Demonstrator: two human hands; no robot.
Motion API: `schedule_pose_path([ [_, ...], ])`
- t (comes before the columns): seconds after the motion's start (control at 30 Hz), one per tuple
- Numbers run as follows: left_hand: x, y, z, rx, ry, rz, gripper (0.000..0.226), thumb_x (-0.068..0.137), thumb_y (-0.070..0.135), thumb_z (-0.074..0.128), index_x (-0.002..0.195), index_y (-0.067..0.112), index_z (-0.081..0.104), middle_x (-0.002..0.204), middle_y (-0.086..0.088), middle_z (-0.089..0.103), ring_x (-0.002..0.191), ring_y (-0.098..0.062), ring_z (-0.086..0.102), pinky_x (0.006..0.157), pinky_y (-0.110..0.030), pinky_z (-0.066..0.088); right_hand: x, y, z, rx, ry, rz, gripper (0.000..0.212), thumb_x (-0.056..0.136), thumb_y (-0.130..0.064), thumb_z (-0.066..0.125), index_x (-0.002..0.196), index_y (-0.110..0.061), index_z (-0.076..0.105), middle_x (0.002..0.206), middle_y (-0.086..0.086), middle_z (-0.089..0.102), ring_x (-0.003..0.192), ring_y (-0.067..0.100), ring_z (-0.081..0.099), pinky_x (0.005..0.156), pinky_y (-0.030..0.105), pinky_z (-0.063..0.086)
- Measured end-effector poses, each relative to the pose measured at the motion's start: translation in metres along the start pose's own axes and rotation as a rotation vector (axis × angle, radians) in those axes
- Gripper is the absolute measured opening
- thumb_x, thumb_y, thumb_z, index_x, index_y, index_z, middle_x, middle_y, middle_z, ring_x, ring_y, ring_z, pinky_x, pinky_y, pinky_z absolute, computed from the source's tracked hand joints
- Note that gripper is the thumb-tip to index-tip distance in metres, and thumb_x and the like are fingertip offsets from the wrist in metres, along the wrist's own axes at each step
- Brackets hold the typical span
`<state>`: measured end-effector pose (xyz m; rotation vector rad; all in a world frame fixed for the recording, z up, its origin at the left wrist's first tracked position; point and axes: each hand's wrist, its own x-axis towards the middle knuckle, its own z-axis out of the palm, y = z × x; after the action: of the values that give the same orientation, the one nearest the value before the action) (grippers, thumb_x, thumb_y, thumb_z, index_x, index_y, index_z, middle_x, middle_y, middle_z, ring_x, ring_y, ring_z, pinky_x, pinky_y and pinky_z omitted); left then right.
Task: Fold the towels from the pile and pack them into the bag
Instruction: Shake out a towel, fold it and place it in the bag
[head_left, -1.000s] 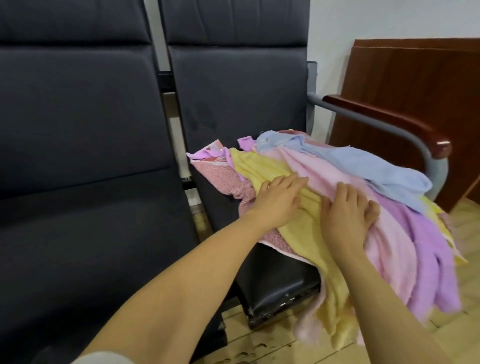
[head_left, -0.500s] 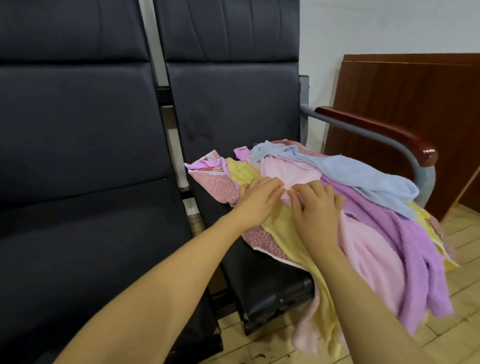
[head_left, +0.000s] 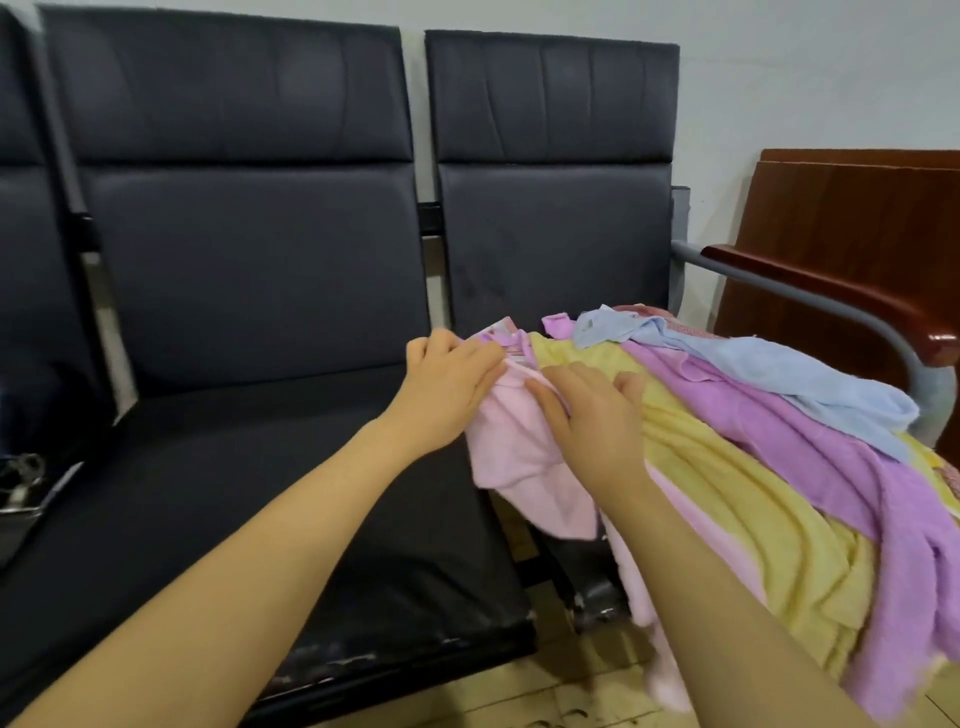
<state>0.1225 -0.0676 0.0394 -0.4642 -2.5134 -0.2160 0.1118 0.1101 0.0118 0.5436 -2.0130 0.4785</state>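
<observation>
A pile of towels lies on the right-hand black chair seat: a yellow towel (head_left: 737, 483), a purple towel (head_left: 810, 441) and a light blue towel (head_left: 779, 369) draped over each other. A pale pink towel (head_left: 519, 457) hangs off the pile's left edge. My left hand (head_left: 447, 395) grips the pink towel's upper left corner. My right hand (head_left: 592, 415) pinches the same towel's top edge just to the right. No bag can be made out.
The middle black chair seat (head_left: 311, 493) lies to the left of the pile. A wooden-topped metal armrest (head_left: 841, 296) bounds the pile on the right, with a brown wooden panel (head_left: 857, 218) behind it. Some dark metal object (head_left: 21, 483) sits at the far left.
Both hands have moved left along the pile and taken hold of the pink towel, pulling its corner out to the left over the gap between the chairs. The view has shifted left.
</observation>
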Motion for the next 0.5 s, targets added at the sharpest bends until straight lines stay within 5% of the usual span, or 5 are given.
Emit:
schedule_pose_path([
  [0.17, -0.056, -0.059, -0.029, 0.154, 0.000, -0.141, 0.019, 0.103, 0.023, 0.035, 0.097, 0.020, 0.053, 0.085, 0.006, 0.050, 0.089, -0.022, 0.038, 0.081, -0.036, 0.028, 0.009, -0.072, 0.030, 0.184, -0.231, -0.061, 0.033, 0.090, -0.032, 0.041, 0.081, -0.021, 0.070, 0.072, -0.006, 0.065, 0.069, 0.020, 0.062, 0.067, 0.029, 0.010],
  [0.27, -0.082, -0.095, -0.047, 0.336, 0.035, -0.120, 0.007, 0.090, 0.015, 0.060, 0.088, 0.020, 0.056, 0.075, 0.005, 0.050, 0.077, -0.023, 0.042, 0.070, -0.037, 0.033, 0.013, -0.108, 0.045, 0.268, -0.326, -0.092, 0.023, 0.094, -0.027, 0.047, 0.093, -0.021, 0.070, 0.082, -0.006, 0.064, 0.078, 0.017, 0.059, 0.071, 0.027, 0.011],
  [0.33, -0.096, -0.117, -0.057, 0.445, 0.039, -0.093, 0.019, 0.075, 0.010, 0.075, 0.081, 0.019, 0.059, 0.067, 0.004, 0.049, 0.068, -0.024, 0.045, 0.062, -0.037, 0.036, 0.015, -0.128, 0.058, 0.323, -0.419, -0.094, 0.021, 0.098, -0.023, 0.047, 0.105, -0.021, 0.067, 0.092, -0.006, 0.063, 0.086, 0.015, 0.055, 0.077, 0.026, 0.013],
  [0.5, -0.112, -0.162, -0.075, 0.626, 0.052, -0.214, 0.025, 0.062, 0.001, 0.075, 0.072, 0.016, 0.058, 0.063, 0.001, 0.045, 0.063, -0.024, 0.044, 0.058, -0.033, 0.027, 0.023, -0.177, 0.094, 0.381, -0.350, -0.048, 0.018, 0.095, -0.015, 0.053, 0.098, -0.021, 0.070, 0.085, -0.006, 0.063, 0.077, 0.016, 0.055, 0.072, 0.030, 0.016],
])
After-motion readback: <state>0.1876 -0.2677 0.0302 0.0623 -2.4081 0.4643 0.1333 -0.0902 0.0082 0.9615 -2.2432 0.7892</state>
